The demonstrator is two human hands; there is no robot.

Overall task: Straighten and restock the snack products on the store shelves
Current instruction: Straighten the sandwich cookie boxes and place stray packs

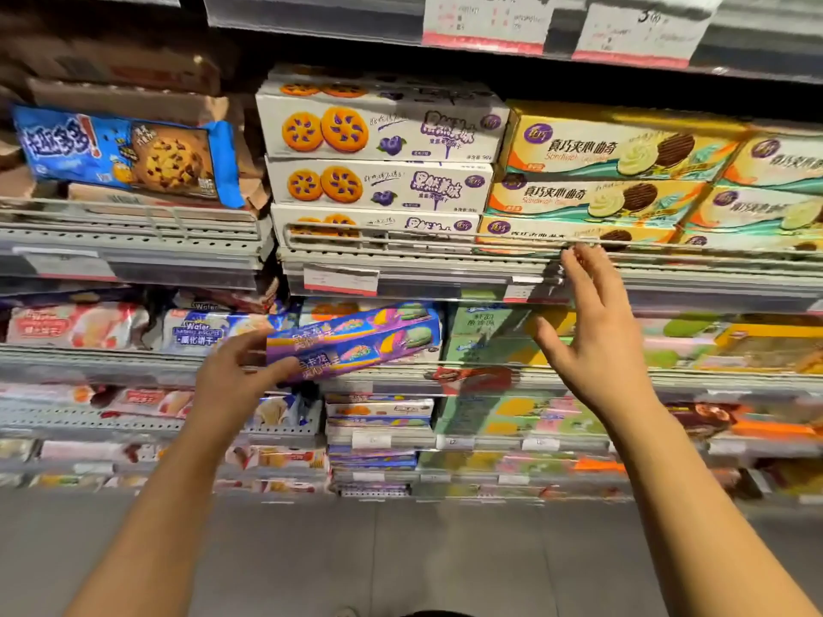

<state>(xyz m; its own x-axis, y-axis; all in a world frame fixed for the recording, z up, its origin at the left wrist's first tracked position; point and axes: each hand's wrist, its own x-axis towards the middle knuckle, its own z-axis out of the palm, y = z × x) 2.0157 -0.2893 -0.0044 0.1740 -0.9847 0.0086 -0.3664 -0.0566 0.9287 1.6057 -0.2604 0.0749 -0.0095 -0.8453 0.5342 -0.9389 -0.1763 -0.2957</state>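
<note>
A long purple box [354, 342] printed with coloured macaron-like biscuits is held tilted, its right end raised, in front of a shelf rail [401, 371]. Its left end is gripped by the left hand [238, 378], the thumb curled over the lower front edge and the fingers behind the upper edge. The right hand [592, 331] is raised just right of the box, clear of it, fingers spread and relaxed, with the fingertips [579, 253] touching or nearly touching the wire rail of the shelf above. Above those fingertips, yellow boxes [623, 146] marked "Sandwich" are stacked beside white boxes [378, 126] of blueberry-topped biscuits. Left of the held box, a pack [200, 334] reading "Wafer" is shelved. The box's own lettering is too blurred to read.
</note>
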